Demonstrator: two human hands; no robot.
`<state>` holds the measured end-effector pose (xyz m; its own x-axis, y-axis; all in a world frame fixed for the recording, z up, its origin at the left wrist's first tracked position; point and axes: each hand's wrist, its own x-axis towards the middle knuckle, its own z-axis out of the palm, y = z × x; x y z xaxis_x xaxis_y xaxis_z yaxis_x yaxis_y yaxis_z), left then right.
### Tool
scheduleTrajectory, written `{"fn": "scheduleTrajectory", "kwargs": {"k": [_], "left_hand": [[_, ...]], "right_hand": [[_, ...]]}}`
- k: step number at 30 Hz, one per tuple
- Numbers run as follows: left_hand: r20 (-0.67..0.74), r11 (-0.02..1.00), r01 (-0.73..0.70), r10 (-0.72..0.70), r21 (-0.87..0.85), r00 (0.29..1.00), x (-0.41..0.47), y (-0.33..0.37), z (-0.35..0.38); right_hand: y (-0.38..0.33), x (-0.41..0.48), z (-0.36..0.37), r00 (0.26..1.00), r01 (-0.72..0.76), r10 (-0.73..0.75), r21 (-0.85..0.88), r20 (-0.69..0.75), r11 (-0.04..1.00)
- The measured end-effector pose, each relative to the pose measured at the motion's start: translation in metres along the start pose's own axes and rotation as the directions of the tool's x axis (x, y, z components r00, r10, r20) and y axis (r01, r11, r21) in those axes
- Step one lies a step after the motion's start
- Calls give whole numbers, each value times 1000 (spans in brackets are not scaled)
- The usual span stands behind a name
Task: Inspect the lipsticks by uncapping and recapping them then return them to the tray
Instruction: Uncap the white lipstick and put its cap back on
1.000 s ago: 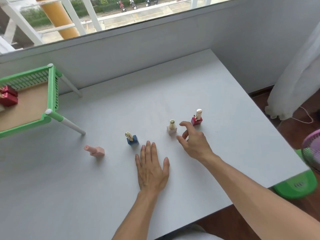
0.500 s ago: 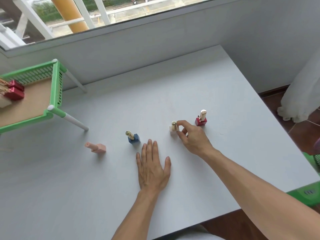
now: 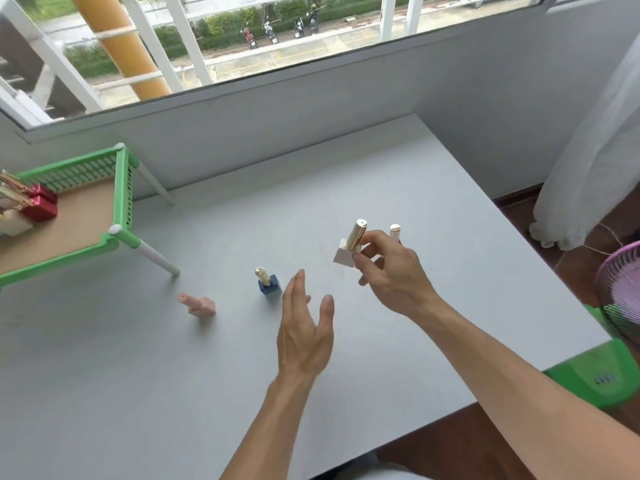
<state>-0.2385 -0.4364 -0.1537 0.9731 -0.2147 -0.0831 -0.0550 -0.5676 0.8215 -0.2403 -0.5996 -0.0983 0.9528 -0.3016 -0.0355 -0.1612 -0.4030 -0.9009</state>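
Note:
My right hand point(image 3: 391, 275) holds a lipstick with a white square base and a gold tube point(image 3: 349, 245) in the air above the table, tilted. My left hand point(image 3: 304, 327) is raised edge-on just left of it, fingers apart, holding nothing. A blue-based lipstick with a gold tube point(image 3: 267, 284) stands by my left fingertips. A pink lipstick point(image 3: 198, 304) stands further left. A red-based lipstick point(image 3: 395, 232) is mostly hidden behind my right fingers. The green tray point(image 3: 119, 202) on white legs stands at the far left, with red and white lipsticks point(image 3: 34, 202) in it.
The grey table point(image 3: 138, 375) ends at the right and near edges. A wall and window sill run along the back. A white curtain point(image 3: 595, 150), a purple fan point(image 3: 620, 289) and a green stool point(image 3: 595, 372) are to the right of the table.
My right hand closed on the white-based lipstick and lifted it off the table. My left hand rose from lying flat and turned on edge.

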Motion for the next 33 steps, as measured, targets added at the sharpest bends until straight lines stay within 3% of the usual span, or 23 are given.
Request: {"fn": "scheduleTrajectory", "kwargs": {"k": [5, 12, 24, 30, 33], "left_hand": [[18, 924, -36, 46, -380, 999, 1, 55, -41], [-104, 759, -188, 158, -624, 982, -9, 107, -97], [-164, 551, -281, 253, -786, 954, -33, 140, -147], [-145, 540, -265, 255, -799, 956, -37, 141, -158], [-128, 540, -258, 267, -801, 955, -37, 142, -161]], "right_hand": [[-53, -15, -12, 998, 70, -69, 77, -17, 995], [-125, -37, -26, 979, 206, -202, 209, -40, 956], [-185, -61, -34, 928, 366, -368, 298, -51, 882], [-209, -49, -61, 909, 361, -417, 467, 19, 808], [-219, -41, -69, 885, 398, -464, 456, 37, 796]]}}
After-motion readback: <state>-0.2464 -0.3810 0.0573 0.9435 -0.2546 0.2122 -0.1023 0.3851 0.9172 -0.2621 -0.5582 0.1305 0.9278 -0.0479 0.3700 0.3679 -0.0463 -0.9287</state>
